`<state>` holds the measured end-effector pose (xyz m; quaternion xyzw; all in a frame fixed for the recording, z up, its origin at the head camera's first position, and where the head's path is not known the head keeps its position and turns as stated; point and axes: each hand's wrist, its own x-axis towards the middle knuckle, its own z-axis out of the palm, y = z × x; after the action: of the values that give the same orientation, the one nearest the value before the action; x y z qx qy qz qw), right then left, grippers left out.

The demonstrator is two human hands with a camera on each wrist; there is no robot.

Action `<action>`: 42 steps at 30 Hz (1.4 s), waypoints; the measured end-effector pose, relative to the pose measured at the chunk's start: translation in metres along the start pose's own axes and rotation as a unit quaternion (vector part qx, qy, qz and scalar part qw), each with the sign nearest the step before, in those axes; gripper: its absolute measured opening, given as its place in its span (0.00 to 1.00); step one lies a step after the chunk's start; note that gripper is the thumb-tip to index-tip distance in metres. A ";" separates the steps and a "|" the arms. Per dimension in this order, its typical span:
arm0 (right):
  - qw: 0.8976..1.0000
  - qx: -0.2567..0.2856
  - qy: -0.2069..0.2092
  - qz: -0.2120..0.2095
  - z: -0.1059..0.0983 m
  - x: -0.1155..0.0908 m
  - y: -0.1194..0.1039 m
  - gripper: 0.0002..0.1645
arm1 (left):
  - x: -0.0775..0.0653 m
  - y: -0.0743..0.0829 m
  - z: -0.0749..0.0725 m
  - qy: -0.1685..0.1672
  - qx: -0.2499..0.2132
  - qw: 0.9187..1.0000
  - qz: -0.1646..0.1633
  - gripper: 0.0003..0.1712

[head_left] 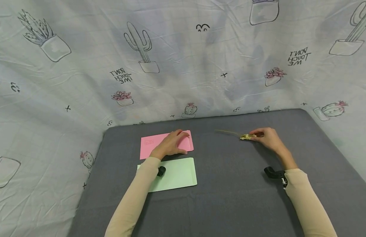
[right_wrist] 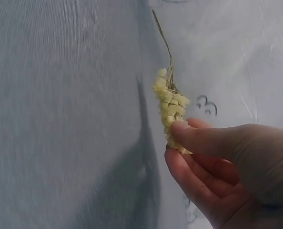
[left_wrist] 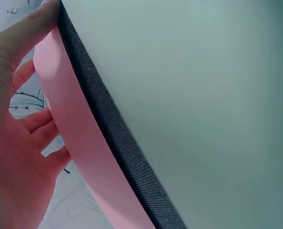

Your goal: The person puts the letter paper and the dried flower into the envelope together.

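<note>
A pink envelope (head_left: 154, 141) lies toward the back left of the grey table. My left hand (head_left: 171, 144) spans its right end, holding it with the thumb along the near edge and the fingers at the far edge. In the left wrist view the pink envelope (left_wrist: 79, 109) looks slightly bowed beside those fingers. My right hand (head_left: 268, 138) pinches a dried yellow flower sprig (head_left: 245, 137) by its blossom end, between thumb and fingers. Its thin stem points left, toward the envelope. The right wrist view shows the clustered yellow blossoms (right_wrist: 172, 105) close up.
A light green envelope (head_left: 177, 174) lies just in front of the pink one, partly under the left forearm. Grey cloth covers the table (head_left: 224, 191). A white curtain (head_left: 177, 49) printed with cacti hangs behind and at the sides.
</note>
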<state>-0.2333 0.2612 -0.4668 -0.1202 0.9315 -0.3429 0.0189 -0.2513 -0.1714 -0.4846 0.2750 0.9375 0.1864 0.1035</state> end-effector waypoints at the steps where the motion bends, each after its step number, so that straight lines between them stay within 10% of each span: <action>1: 1.000 0.003 -0.001 -0.003 0.002 0.002 -0.002 0.14 | 0.000 0.000 0.000 0.000 0.000 1.000 -0.001 0.45; 42: 0.993 0.073 -0.044 -0.079 0.073 0.054 -0.055 0.15 | 0.003 -0.003 0.002 0.010 0.017 1.000 0.004 0.45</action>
<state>-0.2659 0.1615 -0.4841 -0.2061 0.8901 -0.4044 0.0413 -0.2551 -0.1713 -0.4876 0.2785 0.9405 0.1733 0.0885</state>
